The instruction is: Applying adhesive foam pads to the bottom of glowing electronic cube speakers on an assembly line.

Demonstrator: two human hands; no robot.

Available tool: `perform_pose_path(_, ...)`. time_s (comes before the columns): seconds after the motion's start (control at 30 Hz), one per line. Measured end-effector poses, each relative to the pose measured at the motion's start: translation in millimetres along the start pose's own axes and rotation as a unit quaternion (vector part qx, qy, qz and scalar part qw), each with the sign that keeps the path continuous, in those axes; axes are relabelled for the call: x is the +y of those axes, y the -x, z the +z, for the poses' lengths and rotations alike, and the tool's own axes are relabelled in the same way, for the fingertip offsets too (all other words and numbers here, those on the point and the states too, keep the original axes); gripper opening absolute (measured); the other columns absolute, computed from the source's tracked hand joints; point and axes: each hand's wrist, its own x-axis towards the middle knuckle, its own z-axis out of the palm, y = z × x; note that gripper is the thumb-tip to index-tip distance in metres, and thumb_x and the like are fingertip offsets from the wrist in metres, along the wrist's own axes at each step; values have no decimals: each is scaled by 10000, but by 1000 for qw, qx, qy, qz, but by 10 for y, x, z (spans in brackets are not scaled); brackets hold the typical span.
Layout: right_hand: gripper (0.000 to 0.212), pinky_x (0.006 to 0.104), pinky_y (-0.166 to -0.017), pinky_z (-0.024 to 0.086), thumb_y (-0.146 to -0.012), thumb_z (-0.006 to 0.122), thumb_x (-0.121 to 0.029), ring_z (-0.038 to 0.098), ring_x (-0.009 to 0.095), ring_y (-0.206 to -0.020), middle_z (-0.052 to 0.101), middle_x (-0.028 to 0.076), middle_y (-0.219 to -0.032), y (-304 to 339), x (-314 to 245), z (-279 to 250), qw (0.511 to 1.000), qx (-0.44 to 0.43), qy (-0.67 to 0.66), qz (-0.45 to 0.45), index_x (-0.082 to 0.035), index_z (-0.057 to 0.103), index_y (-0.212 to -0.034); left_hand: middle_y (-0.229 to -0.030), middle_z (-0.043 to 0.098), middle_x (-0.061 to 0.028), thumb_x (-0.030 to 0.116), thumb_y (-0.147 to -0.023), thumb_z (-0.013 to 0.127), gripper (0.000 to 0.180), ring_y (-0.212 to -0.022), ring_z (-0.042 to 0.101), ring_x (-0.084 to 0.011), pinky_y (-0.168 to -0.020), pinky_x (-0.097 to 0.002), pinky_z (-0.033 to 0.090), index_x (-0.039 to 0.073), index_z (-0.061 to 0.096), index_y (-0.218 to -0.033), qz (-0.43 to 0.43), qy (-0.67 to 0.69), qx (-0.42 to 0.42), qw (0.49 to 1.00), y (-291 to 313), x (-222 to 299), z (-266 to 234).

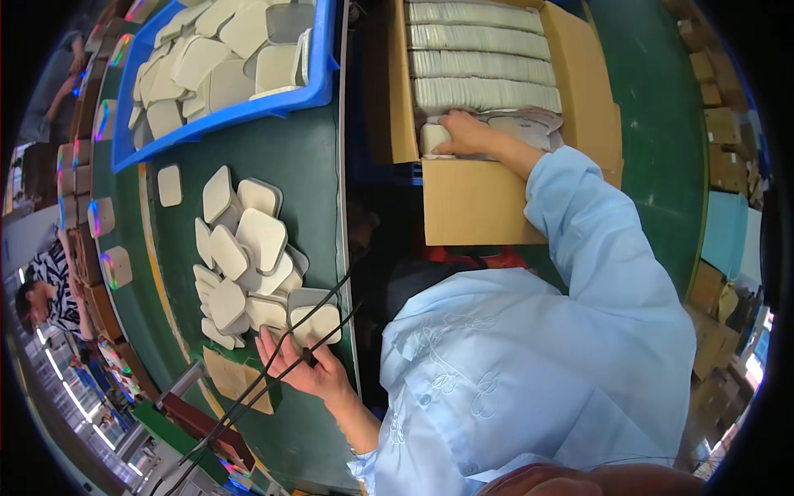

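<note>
My left hand [308,374] is over the green table at the near end of a loose pile of off-white, rounded-square flat pads [263,238]. Its fingers are spread, with the tips close to the nearest pad [315,324]. My right hand [466,135] reaches into an open cardboard box [484,202]. There its fingers are closed on a white rounded-square pad [432,138] in the near left corner. Behind that hand, several tight rows of upright pads [482,66] fill the box. My hand and sleeve partly hide the grey sheet [523,126] beside it.
A blue plastic crate [223,124] heaped with similar pads stands at the far left. One single pad [169,185] lies apart near it. Black cables [248,397] cross in front of my left hand. A small cardboard piece [240,380] lies nearby. Across the table, a person [54,289] sits.
</note>
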Motion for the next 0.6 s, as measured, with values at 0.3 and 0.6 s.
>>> perform_pose_path(0.3, 737, 440, -983, 481, -723, 818, -464, 618, 395, -1110, 630, 283, -1203, 119, -113, -230, 990, -4, -138, -33, 76, 624, -1187, -1369, 569, -247, 182, -954, 608, 322, -1275, 508, -443, -1086, -524, 365, -55, 614, -1172, 13, -18, -19, 1000, -37, 8, 0)
perform_pose_path(0.6, 707, 458, -948, 491, -742, 689, -190, 610, 418, -1102, 639, 295, -1165, -91, -207, -414, 980, -131, -115, -97, 71, 478, -1364, -1361, 571, -257, 183, -949, 611, 325, -1270, 508, -451, -1079, -525, 372, -61, 614, -1163, 12, -15, -18, 1000, -29, -14, -5)
